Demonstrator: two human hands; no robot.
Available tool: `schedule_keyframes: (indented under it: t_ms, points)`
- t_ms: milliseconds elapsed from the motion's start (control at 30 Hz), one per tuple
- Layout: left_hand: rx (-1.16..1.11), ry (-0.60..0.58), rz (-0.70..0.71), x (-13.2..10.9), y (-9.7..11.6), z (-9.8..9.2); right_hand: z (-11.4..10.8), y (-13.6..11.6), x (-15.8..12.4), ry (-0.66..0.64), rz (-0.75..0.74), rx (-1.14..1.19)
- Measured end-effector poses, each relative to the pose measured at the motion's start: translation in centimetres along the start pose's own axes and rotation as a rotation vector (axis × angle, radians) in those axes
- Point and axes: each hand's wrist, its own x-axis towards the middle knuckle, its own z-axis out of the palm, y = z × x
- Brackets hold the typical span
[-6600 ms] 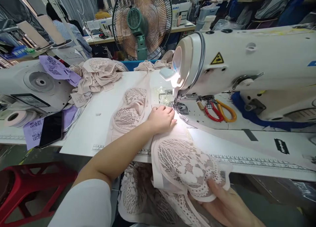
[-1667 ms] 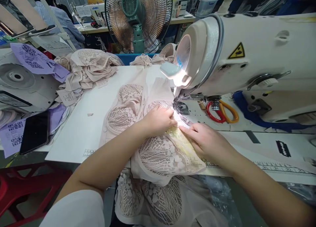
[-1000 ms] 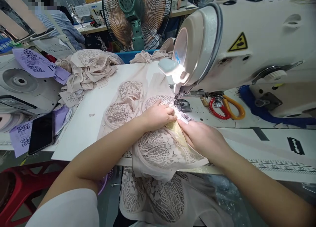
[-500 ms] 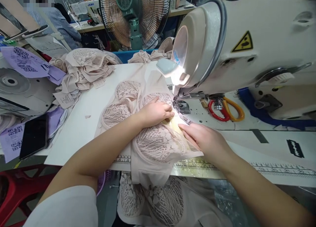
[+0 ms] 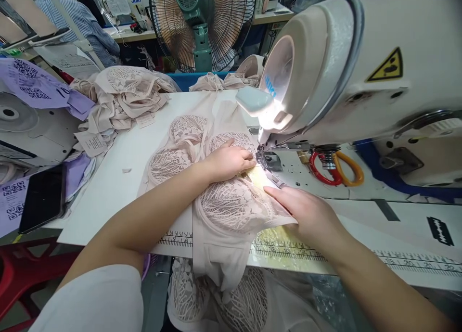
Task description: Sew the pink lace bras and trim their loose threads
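Note:
A beige lace bra (image 5: 229, 207) lies under the needle area of a sewing machine (image 5: 310, 67), its lower part hanging over the table edge. On the lace, just left of the presser foot (image 5: 263, 156), my left hand (image 5: 229, 162) rests palm down with its fingers spread. My right hand (image 5: 306, 209) grips the right edge of the bra, near the foot; the thumb is hidden. A further lace cup of beige fabric spreads to the left of my left hand. More beige lace garments (image 5: 249, 298) hang below the table edge, near my lap.
A heap of beige bras (image 5: 126, 98) sits at the back left, beside purple tags (image 5: 36, 84) and a phone (image 5: 42, 197). Red-and-orange-handled scissors (image 5: 327, 171) lie under the machine arm. A razor blade (image 5: 440, 231) is at right. A fan (image 5: 202, 29) stands behind.
The view has shifted slightly, so the machine head looks larger and farther right. Both hands keep nearly the same hold on the bra, which has barely moved.

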Motion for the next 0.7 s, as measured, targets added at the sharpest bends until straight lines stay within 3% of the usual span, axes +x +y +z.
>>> schedule_keyframes:
  t_ms: [333, 700]
  points:
    - [-0.035, 0.035, -0.003, 0.6, -1.1, 0.7, 0.1, -0.1, 0.2, 0.080, -0.053, -0.052]
    - [-0.057, -0.001, -0.061, 1.0, -1.6, 0.2, 1.0, 0.1, 0.3, 0.112, -0.060, -0.040]
